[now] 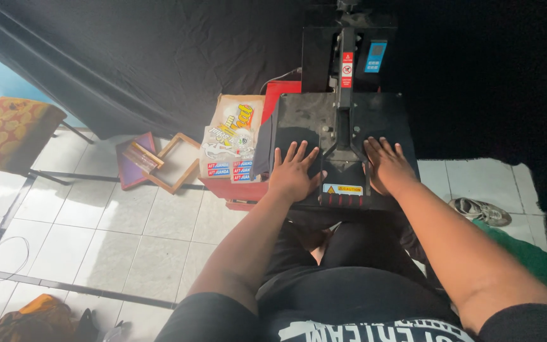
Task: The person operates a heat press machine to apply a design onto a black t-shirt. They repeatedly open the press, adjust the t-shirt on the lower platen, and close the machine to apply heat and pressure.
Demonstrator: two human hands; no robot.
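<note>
Head view, hands (340,171) flat on heat press (343,120), lengthwise ahead

White tiled floor (96,234), black curtain (159,57) behind, perhaps a cushioned stool (7,130).

The top of the press (343,120) is cut by the upper edge. Left of the press, the sheets' (232,136) small pictures are unreadable. Both hands (294,174) (386,166) hide part of its plate.

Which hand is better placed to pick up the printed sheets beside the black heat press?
Left. The left hand lies flat on the black heat press nearest the printed sheets; the right hand lies across the central arm, farther away.
</note>
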